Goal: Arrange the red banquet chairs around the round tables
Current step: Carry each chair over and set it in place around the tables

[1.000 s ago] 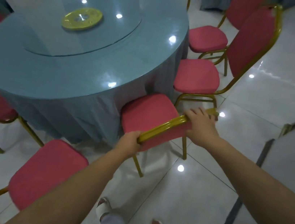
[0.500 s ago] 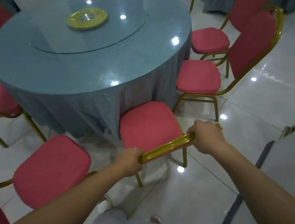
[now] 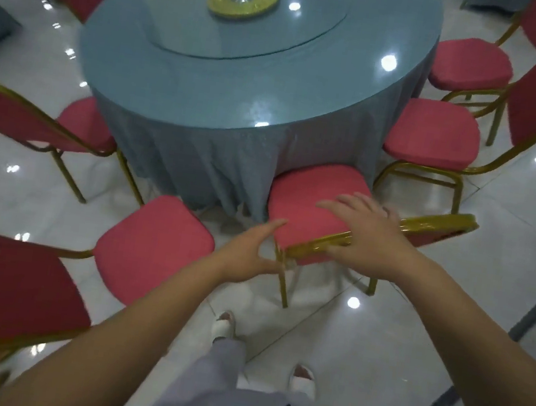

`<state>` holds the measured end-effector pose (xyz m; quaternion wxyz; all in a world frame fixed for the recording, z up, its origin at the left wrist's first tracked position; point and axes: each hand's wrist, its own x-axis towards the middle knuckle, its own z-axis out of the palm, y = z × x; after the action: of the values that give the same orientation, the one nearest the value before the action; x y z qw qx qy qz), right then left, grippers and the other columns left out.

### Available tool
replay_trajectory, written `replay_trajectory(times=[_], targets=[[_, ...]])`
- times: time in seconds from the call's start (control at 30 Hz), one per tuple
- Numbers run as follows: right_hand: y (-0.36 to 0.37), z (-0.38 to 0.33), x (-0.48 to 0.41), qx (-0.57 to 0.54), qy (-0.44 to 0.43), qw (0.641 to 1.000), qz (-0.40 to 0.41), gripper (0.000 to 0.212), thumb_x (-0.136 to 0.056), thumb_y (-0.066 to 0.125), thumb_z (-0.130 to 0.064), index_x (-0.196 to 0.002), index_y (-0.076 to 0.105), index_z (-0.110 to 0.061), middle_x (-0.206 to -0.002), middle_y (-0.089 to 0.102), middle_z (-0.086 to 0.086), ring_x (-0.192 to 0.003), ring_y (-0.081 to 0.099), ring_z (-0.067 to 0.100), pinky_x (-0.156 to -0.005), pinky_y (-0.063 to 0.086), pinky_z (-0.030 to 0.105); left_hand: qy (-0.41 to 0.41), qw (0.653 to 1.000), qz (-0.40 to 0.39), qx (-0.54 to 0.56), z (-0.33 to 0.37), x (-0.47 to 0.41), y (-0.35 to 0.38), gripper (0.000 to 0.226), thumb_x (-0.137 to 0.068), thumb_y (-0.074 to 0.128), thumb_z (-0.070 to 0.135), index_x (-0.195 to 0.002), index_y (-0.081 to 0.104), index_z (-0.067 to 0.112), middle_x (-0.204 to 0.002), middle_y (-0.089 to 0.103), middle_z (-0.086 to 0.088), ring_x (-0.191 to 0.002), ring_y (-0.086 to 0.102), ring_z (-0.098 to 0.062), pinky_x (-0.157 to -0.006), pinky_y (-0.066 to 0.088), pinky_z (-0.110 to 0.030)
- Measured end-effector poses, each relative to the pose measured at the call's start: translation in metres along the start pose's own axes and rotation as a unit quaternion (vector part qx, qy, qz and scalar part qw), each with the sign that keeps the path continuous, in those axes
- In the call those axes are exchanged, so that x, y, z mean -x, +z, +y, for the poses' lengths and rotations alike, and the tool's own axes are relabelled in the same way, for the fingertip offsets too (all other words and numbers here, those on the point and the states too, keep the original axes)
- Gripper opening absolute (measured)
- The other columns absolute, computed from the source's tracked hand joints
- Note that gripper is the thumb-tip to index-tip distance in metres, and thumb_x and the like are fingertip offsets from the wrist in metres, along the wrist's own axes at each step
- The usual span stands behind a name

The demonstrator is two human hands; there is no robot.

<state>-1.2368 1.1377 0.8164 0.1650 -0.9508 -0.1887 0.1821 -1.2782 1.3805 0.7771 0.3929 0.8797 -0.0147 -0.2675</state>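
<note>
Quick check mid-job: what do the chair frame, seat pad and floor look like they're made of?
Chair frame: gold-painted metal tubing, judging by its thin glossy rails. Seat pad: red woven fabric over padding, matte and softly rounded. Floor: polished pale tile, probably ceramic or stone; it mirrors ceiling lights and shows joint lines.

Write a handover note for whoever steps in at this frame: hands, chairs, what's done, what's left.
Left hand: open, beside the left end of the chair's gold top rail, not gripping.
Right hand: open, fingers spread, lying over that rail.
The chair's red seat sits partly under the tablecloth of the round table.
Done: this chair looks placed.
Left: the chair to its left stands apart from the cloth and angled; it probably needs straightening.
</note>
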Motion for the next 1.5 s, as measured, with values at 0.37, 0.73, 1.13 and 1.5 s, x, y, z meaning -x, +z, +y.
replay_trajectory(times=[0.37,0.73,1.13,1.5], targets=[[0.139,-0.264,0.004,-0.201,-0.13,0.97,-0.033,0.057,-0.085,0.064,-0.035,-0.139,0.05,-0.03,-0.141,0.048,-0.01,-0.128,0.046,0.012,-0.108,0.038,0.034,-0.107,0.964,0.24,0.044,-0.195,0.233,-0.122,0.067,-0.09,0.068,0.034,-0.147,0.034,0.041,-0.147,0.037,0.009,-0.126,0.041,-0.011,-0.099,0.041,-0.029],[0.281,-0.569,-0.004,-0.294,-0.136,0.933,-0.155,0.058,-0.078,0.075,-0.038,-0.109,0.043,-0.074,-0.097,0.049,-0.046,-0.09,0.053,-0.022,-0.066,0.044,0.003,-0.129,0.913,0.384,0.044,-0.39,0.455,-0.215,0.066,-0.089,0.068,0.04,-0.147,0.039,0.03,-0.151,0.039,0.005,-0.138,0.034,-0.011,-0.108,0.025,-0.023],[0.334,-0.681,-0.114,-0.296,-0.072,0.945,-0.119,0.067,-0.076,0.08,-0.03,-0.132,0.046,-0.022,-0.121,0.058,0.002,-0.11,0.06,0.024,-0.092,0.053,0.047,-0.153,0.931,0.331,-0.003,-0.492,0.431,-0.312,0.084,-0.083,0.074,0.024,-0.151,0.026,0.037,-0.159,0.023,0.002,-0.145,0.023,-0.021,-0.116,0.025,-0.035],[0.335,-0.675,-0.178,-0.203,-0.079,0.96,-0.174,0.093,-0.072,0.07,-0.023,-0.151,0.024,-0.039,-0.092,0.047,-0.018,-0.086,0.057,0.014,-0.07,0.05,0.028,-0.142,0.948,0.155,-0.24,-0.551,0.305,-0.435,0.101,-0.075,0.08,0.031,-0.151,0.015,0.044,-0.163,0.006,0.001,-0.147,0.012,-0.029,-0.113,0.029,-0.048]])
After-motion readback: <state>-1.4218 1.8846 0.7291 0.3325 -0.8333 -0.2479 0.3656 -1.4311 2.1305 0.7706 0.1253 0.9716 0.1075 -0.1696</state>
